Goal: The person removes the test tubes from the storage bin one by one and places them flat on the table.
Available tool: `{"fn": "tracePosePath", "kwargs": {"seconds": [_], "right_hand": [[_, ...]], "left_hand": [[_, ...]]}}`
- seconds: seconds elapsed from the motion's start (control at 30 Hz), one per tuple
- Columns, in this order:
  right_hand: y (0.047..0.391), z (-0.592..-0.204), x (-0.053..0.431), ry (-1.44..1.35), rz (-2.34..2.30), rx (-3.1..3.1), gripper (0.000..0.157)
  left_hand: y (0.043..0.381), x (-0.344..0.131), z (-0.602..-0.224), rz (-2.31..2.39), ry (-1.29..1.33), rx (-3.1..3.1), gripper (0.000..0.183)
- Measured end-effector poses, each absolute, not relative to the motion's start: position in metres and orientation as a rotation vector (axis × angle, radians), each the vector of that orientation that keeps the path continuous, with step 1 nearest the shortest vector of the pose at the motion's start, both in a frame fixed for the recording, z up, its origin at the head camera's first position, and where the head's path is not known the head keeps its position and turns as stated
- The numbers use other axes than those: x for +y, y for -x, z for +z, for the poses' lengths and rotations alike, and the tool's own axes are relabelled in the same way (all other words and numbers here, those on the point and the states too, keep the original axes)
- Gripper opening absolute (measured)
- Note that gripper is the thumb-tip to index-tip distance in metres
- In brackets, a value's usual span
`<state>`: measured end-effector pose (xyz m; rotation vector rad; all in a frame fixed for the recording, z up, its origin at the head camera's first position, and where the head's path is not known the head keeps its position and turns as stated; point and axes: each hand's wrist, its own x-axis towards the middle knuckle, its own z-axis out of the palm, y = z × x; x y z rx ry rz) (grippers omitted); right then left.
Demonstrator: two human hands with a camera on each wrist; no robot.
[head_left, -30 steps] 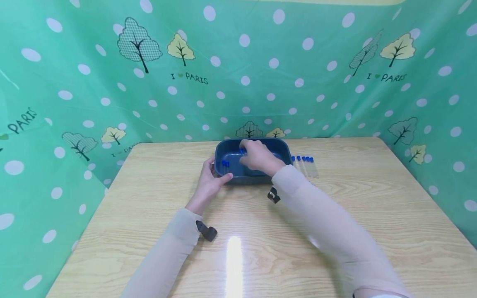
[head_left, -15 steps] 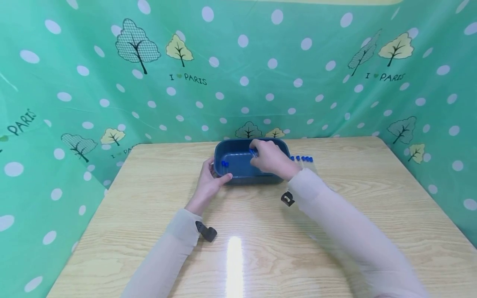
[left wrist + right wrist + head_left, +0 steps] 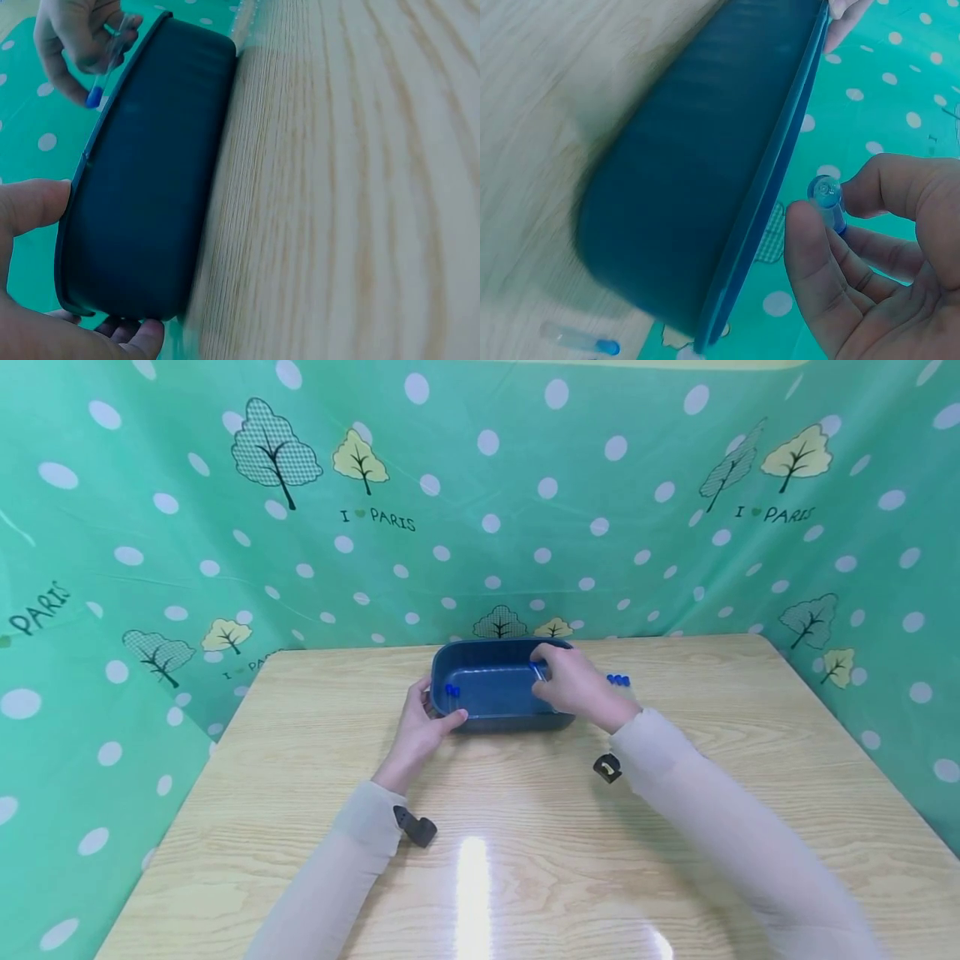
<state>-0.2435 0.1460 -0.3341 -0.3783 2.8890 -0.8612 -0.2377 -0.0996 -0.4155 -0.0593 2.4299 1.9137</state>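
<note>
A dark blue rectangular basin (image 3: 487,724) stands on the table. My left hand (image 3: 420,722) grips its left end, thumb on the near rim and fingers round the outside. Above the right part of the basin, my right hand (image 3: 577,685) pinches a clear test tube (image 3: 115,49) with a blue cap (image 3: 94,97). In the right wrist view this test tube (image 3: 826,193) shows its rounded bottom between thumb and fingers. Two capped test tubes (image 3: 453,692) lie inside the basin at the left; their lower parts are partly hidden by the near wall.
Several more blue-capped test tubes (image 3: 618,680) lie on the wooden table (image 3: 525,810) to the right of the basin, partly covered by the right hand. One tube (image 3: 577,339) shows low in the right wrist view. A green dotted cloth (image 3: 450,527) hangs behind the table.
My right hand has moved rightward over the basin, carrying the test tube from the middle toward the right end. My left hand has stayed on the basin.
</note>
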Motion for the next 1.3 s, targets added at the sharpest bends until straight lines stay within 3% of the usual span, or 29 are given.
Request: {"fn": "tracePosePath", "kwargs": {"seconds": [1.3], "right_hand": [[0.240,-0.357,0.240,0.188,-0.801,2.980,0.046]], "left_hand": [[0.237,-0.100,-0.415,1.906,0.057,2.426,0.085]]}}
